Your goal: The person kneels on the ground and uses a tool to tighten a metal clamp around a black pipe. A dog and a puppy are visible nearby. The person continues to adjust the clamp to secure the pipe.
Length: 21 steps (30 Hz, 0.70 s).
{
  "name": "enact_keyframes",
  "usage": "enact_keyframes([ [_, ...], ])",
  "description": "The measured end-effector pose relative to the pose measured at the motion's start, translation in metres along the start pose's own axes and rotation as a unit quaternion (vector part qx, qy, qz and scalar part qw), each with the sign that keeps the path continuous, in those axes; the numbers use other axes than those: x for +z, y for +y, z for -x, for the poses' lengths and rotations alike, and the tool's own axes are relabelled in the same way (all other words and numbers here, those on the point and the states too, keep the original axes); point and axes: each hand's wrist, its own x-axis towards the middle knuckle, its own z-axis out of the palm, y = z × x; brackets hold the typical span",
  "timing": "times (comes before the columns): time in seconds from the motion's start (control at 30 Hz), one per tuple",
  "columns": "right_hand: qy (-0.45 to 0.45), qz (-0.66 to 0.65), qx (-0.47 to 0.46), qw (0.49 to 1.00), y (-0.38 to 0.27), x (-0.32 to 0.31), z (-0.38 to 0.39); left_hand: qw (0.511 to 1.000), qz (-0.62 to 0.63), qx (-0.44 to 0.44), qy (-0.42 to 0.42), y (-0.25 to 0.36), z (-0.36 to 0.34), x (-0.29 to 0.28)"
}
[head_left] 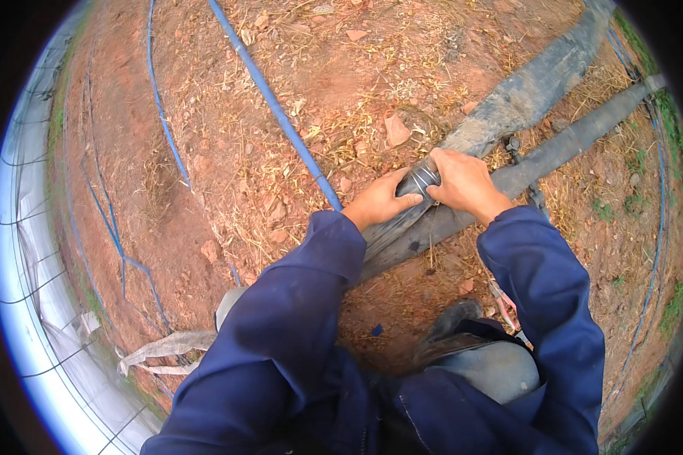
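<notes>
A flat, dark, mud-stained hose [527,91] runs from the upper right to the middle of the head view. Where my hands meet, thin pale wire or tie [421,179] is wound around a black section of it. My left hand [381,202] grips this section from the left, thumb pointing right. From the other side my right hand [467,183] closes around it, with its thumb pressed close to the windings. Most of my fingers are hidden behind the hose. Alongside, partly under my hands, lies a second dark grey hose [584,129].
A small black fitting [514,145] sits between the hoses. One blue pipe [277,106] reaches toward my left wrist; thinner blue tubing [158,98] lies farther left. Reddish soil holds straw and stones [396,131]. Pink-handled pliers or a similar tool [502,303] lie near my right forearm.
</notes>
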Motion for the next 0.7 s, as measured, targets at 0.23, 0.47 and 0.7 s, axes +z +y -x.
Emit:
enact_keyframes([
  [0.23, -0.036, -0.008, 0.012, 0.999, 0.003, -0.002, -0.005, 0.994, -0.103, -0.023, 0.026, 0.017, 0.003, 0.004],
  [0.47, -0.042, -0.029, 0.004, 0.999, 0.010, 0.002, -0.007, 0.990, -0.124, -0.018, 0.059, 0.017, 0.001, 0.011],
  [0.7, -0.033, -0.046, -0.023, 0.998, 0.017, 0.005, -0.008, 0.988, -0.137, -0.037, 0.056, 0.025, 0.000, 0.013],
])
